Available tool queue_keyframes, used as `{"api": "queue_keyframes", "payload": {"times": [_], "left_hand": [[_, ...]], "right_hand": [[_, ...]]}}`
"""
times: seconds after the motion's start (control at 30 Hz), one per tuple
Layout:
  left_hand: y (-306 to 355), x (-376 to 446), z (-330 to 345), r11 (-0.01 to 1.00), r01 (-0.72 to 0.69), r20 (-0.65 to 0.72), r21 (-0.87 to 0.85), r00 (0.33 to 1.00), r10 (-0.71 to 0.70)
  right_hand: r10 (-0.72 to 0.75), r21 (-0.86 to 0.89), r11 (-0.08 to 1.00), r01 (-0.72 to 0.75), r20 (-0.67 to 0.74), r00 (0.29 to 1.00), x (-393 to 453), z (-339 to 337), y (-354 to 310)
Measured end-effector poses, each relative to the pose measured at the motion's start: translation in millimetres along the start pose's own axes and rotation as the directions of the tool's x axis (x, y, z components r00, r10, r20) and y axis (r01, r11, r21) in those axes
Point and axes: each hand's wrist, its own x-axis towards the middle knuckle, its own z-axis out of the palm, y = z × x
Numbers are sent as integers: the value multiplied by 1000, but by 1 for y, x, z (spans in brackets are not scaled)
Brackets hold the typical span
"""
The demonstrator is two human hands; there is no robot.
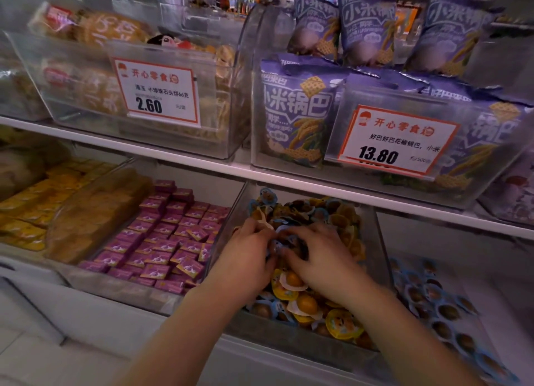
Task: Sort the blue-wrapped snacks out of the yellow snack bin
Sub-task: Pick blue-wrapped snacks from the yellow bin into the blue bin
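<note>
A clear bin point(231, 235) on the lower shelf holds a heap of small round snack cups, yellow-wrapped ones point(291, 287) mixed with blue-wrapped ones point(267, 196). Both my hands are inside it, close together over the middle of the heap. My left hand point(245, 255) curls its fingers round a bunch of blue-wrapped cups point(276, 245). My right hand point(315, 255) has its fingers bent down on the same cluster, touching the blue cups. Whether its fingers pinch one is hidden.
To the right another clear bin point(384, 232) holds several blue-wrapped cups point(433, 296). To the left stands a bin of purple packets point(173, 235). The upper shelf point(289, 180) overhangs with bins of purple bags point(294, 111) and price tags point(396, 140).
</note>
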Motion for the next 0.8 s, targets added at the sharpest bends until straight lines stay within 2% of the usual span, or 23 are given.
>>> {"api": "queue_keyframes", "payload": {"times": [0.17, 0.23, 0.33, 0.43, 0.57, 0.63, 0.67, 0.7, 0.73, 0.77, 0.8], "left_hand": [[1, 2, -6, 984, 86, -103, -153, 989, -102], [4, 4, -10, 960, 97, -151, -263, 979, -140], [11, 5, -15, 894, 125, -151, -429, 966, -208], [17, 4, -17, 837, 116, -144, -534, 963, -226], [21, 2, -14, 810, 110, -113, -577, 971, -212], [21, 1, -14, 785, 113, -115, -609, 967, -228], [22, 1, -15, 770, 116, -120, -627, 963, -243], [23, 0, -16, 752, 117, -126, -649, 958, -258], [25, 0, -17, 729, 114, -133, -675, 953, -273], [28, -1, -17, 707, 102, -147, -700, 948, -282], [32, -2, -18, 693, 79, -173, -717, 942, -286]], "right_hand": [[-23, 115, 993, 19, 32, 999, 2, -9, 3], [-29, 177, 984, 27, 10, 1000, 2, -12, 3], [5, 238, 971, 9, -61, 998, 0, -14, 4], [-55, 181, 982, 63, -49, 997, -3, -16, 1], [-90, 111, 990, 87, 22, 996, -1, -20, 1], [-32, 224, 974, 23, 34, 999, 0, -25, 5], [43, 319, 947, -44, 11, 999, 1, -27, 7], [158, 434, 891, -132, -25, 987, 2, -30, 8], [291, 591, 778, -211, -41, 956, 1, -33, 8], [391, 776, 583, -240, -9, 920, 0, -37, 6], [427, 916, 332, -224, 65, 902, -3, -40, 3]]}}
